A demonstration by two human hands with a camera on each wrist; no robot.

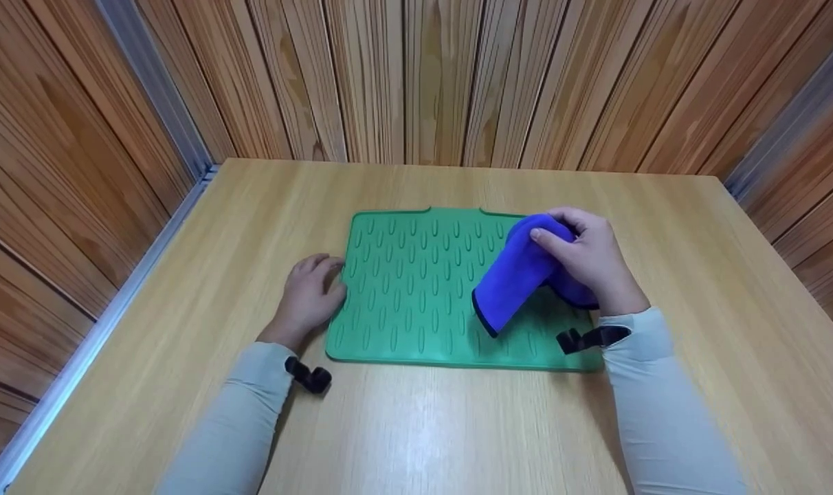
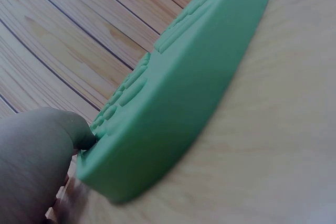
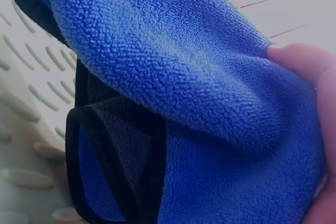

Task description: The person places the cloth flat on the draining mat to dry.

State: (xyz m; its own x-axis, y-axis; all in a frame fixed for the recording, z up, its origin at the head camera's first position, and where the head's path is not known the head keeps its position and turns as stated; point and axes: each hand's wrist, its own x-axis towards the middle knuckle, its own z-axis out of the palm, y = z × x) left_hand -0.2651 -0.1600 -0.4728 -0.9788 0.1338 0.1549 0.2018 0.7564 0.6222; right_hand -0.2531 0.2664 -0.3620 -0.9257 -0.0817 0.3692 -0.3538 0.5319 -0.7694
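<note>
A green mat with raised oval ridges lies on the wooden table. At its left edge my left hand holds on with bent fingers. In the left wrist view, a digit of that hand curls over the end of the mat's rim. Above the mat's right part, my right hand pinches a blue cloth with black edging between thumb and fingers. The cloth hangs folded over, its lower corner tilted toward the mat. Close up, the right wrist view shows fuzzy blue fabric and a darker grey fold.
The table reaches out on all sides of the mat. Wood-plank walls stand behind it and at both sides, with a metal strip along the left. Each wrist wears a black strap with a small device.
</note>
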